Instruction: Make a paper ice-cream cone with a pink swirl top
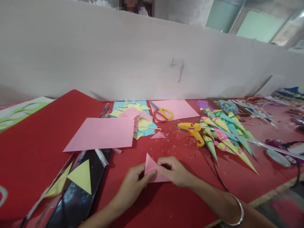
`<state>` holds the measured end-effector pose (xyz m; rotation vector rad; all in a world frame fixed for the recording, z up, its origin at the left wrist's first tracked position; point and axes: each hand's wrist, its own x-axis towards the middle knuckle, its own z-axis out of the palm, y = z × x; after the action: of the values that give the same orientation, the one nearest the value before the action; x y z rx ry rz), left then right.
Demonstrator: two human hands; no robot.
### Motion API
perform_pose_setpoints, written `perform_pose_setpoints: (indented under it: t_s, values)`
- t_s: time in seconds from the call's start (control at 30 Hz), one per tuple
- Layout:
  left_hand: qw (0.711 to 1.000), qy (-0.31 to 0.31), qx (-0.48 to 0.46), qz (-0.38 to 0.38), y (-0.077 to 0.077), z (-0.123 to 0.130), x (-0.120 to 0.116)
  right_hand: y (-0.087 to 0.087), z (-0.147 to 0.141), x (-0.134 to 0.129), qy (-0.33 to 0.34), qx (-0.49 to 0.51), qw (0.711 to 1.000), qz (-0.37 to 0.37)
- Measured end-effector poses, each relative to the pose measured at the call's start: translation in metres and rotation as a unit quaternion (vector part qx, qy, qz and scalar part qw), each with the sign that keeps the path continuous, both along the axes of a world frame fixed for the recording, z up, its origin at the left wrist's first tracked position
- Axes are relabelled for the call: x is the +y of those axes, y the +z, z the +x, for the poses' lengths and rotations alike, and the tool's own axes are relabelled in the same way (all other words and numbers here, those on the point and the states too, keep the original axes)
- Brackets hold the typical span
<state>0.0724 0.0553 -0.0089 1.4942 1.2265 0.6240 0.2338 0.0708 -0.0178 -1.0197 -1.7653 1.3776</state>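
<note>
A folded piece of pink paper (pixel 150 165) is held low over the red table, its one corner pointing up. My left hand (pixel 136 179) grips its left side, thumb across the front. On the right side, the thumb and fingers of my right hand (pixel 174 171) pinch the same paper. Just beyond my hands lies a small pink paper triangle (pixel 158 135). Scissors (pixel 163 114) with red and yellow handles rest on a pink sheet (pixel 184 109) farther back. Part of the folded paper is hidden behind my fingers.
A yellow glue gun (pixel 193 131) lies at right beside a pile of decorated paper cones (pixel 228 131). Paper scraps (pixel 141 125) are heaped centre-back, near another pink sheet (pixel 102 133). A yellow triangle (pixel 82 176) sits on a black case (pixel 71 202). A person (pixel 133 6) is beyond the partition.
</note>
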Motion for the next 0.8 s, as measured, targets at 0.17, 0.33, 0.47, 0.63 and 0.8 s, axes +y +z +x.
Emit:
perform_pose_setpoints:
  t_s: [0.17,0.33,0.47,0.63,0.8]
  values:
    - [0.998,-0.057,-0.005,-0.014,0.0005,-0.002,-0.0021,-0.0019,0.0024,0.0008,0.049,-0.014,0.998,-0.02]
    - [0.998,-0.062,-0.031,-0.004,0.0003,-0.0024,-0.0005,-0.0018,0.0014,-0.0014,0.053,-0.032,0.998,-0.003]
    - [0.998,-0.024,-0.048,-0.014,0.0049,-0.0004,0.0001,0.0014,0.0018,-0.001,0.013,-0.004,1.0,-0.007]
    - [0.998,0.047,0.013,0.047,0.0038,0.0004,-0.003,0.0022,0.0018,0.0001,-0.021,0.019,0.999,-0.027]
    - [0.996,0.053,0.01,0.071,0.0039,-0.0002,-0.0034,-0.0005,0.0003,-0.0002,-0.017,0.045,0.997,-0.061]
